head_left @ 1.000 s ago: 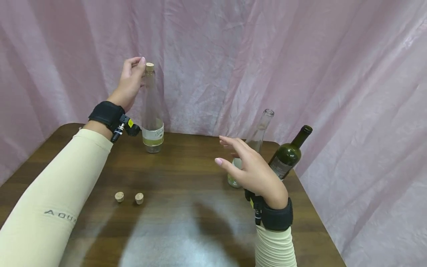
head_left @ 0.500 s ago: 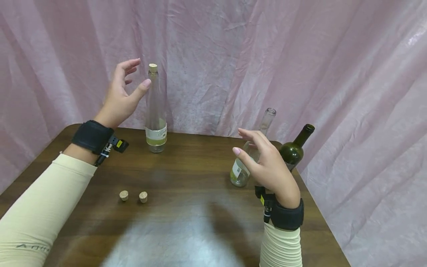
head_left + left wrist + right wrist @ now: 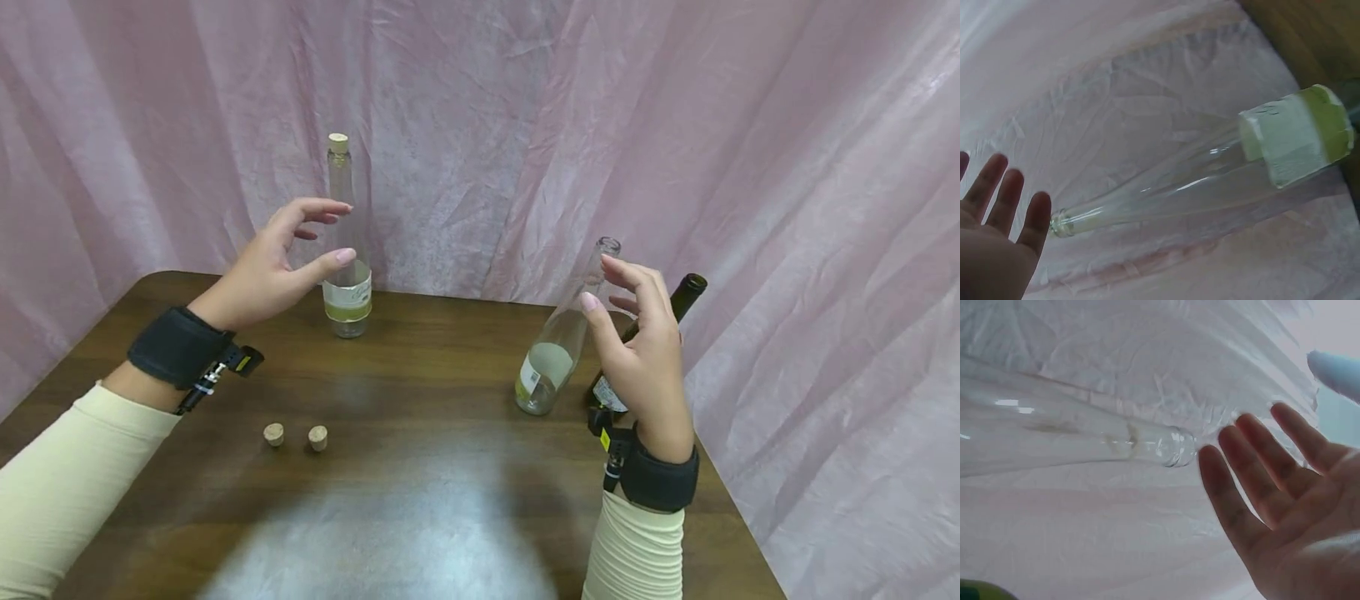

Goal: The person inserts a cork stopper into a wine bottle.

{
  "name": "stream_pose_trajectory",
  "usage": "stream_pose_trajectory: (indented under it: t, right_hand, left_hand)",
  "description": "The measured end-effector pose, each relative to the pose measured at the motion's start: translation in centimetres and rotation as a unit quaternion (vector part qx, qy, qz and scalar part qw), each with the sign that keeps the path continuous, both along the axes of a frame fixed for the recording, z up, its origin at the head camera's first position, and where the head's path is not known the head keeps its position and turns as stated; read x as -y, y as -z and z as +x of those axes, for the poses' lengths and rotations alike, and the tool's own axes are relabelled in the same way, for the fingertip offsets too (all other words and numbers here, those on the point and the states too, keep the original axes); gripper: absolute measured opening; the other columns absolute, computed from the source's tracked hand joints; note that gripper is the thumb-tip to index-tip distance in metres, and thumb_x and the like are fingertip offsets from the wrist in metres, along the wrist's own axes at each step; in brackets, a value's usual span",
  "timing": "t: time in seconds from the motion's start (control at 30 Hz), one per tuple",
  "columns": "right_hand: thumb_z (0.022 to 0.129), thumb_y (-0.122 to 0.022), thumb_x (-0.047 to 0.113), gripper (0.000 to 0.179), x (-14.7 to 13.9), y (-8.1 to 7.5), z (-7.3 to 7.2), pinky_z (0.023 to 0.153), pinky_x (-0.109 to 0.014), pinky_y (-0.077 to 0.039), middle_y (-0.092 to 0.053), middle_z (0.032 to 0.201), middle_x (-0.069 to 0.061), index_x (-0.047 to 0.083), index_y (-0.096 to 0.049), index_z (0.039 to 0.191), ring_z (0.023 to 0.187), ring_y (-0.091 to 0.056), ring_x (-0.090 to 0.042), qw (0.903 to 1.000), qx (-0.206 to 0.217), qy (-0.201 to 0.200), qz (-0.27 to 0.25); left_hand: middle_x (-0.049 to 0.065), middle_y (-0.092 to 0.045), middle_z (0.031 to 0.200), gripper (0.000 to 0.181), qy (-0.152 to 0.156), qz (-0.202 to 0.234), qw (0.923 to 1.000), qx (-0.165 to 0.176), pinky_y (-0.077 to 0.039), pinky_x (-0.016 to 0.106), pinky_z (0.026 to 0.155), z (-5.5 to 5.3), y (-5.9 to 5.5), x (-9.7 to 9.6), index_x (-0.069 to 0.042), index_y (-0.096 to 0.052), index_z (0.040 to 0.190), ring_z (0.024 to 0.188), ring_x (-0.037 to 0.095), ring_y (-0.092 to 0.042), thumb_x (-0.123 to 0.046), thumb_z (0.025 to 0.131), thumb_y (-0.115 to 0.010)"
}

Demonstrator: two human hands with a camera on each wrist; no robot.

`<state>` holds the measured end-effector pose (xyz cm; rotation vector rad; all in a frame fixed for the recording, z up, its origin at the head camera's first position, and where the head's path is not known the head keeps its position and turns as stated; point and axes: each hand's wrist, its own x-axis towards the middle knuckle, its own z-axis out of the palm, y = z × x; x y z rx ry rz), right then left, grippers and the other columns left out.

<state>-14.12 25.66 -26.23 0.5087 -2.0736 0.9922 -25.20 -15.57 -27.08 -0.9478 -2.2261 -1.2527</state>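
Observation:
At the back left, a clear glass bottle (image 3: 348,296) with a white and green label stands upright, a cork (image 3: 338,143) in its mouth. My left hand (image 3: 258,271), fingers spread, overlaps the bottle's body in the head view; in the left wrist view its fingers (image 3: 1005,200) appear beside the neck. A second clear bottle (image 3: 552,367) on the right has an uncorked mouth. My right hand (image 3: 643,354) is raised beside its neck with fingers apart and nothing in them. Behind that hand, a dark green wine bottle (image 3: 688,293) is partly hidden.
Two loose corks, a left one (image 3: 273,434) and a right one (image 3: 318,438), sit on the wooden table (image 3: 420,400) at front left. A pink curtain (image 3: 450,150) hangs close behind the table's back edge.
My left hand has let go of the cork in the left bottle and moved down and back. My right hand has shifted right and up, toward the uncorked bottle's neck.

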Motion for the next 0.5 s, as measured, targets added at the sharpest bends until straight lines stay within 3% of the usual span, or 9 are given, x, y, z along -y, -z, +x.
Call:
stream_pose_trajectory:
  t: [0.2,0.33,0.5]
  right_hand:
    - [0.101,-0.067,0.014,0.05,-0.6,0.2,-0.8,0.105,-0.043,-0.046,-0.054,0.145,-0.009,0.002,-0.057,0.149,0.135,-0.051,-0.022,0.9976,-0.043,0.037,-0.04]
    - [0.1,-0.066,0.014,0.053,-0.9,0.7,-1.6,0.107,-0.042,-0.044,-0.049,0.148,-0.01,0.003,-0.054,0.151,0.139,-0.048,-0.024,0.9943,-0.061,0.061,-0.063]
    - [0.101,-0.066,0.02,0.059,-1.1,1.1,-2.2,0.11,-0.039,-0.042,-0.048,0.149,-0.01,0.004,-0.049,0.154,0.141,-0.047,-0.022,0.9935,-0.05,0.076,-0.068]
  left_hand:
    - [0.002,-0.059,0.142,0.052,0.021,-0.074,0.9955,0.055,-0.039,0.043,0.099,1.5,3.5,-0.2,-0.013,-0.059,0.146,0.127,0.018,-0.048,-0.027,0.098,-0.074]
    - [0.002,-0.06,0.14,0.055,0.036,-0.14,0.9848,0.097,-0.042,0.048,0.096,2.4,6.1,-0.1,-0.015,-0.06,0.146,0.129,0.022,-0.049,-0.039,0.098,-0.072]
    - [-0.005,-0.064,0.135,0.052,0.039,-0.188,0.9732,0.127,-0.046,0.048,0.095,3.0,8.2,0.7,-0.018,-0.066,0.138,0.127,0.021,-0.054,-0.05,0.097,-0.069]
